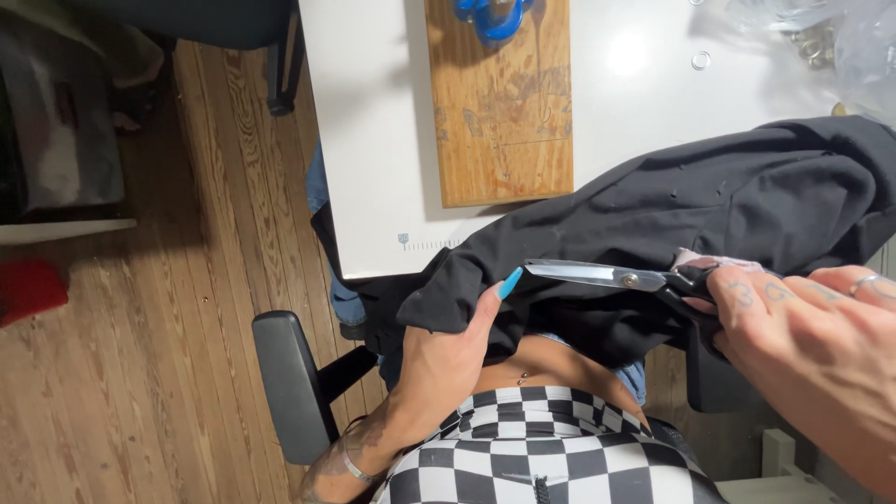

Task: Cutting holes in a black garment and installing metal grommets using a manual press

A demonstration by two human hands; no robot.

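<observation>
**Scissors at the edge of black fabric**

Right hand grips a pair of scissors w/ black handles, fingers wrapped round the handles; blades look nearly together, tips pointing toward the person's left. Ring on one finger, small tattoos on the knuckles.

Left hand holds the black fabric from underneath, pinching its lower edge; thumb w/ long turquoise nail lies on top of the cloth, just beside the blade tips. Can't tell if the nail touches the steel. Thin bracelet on the left wrist.

Fabric is draped off the front edge of a white table and bunches down into the lap, spreading to the right over the tabletop. A pale tag-like patch shows on the cloth right by the scissor handles.

On the table, behind the fabric: wooden board w/ a blue object at its far end, cut off by the frame. Clear plastic bag at the far right corner, contents too blurred to tell.

Person sits in a chair w/ black armrest, checkered black-and-white garment in the lap. Wood plank floor to the left.
</observation>
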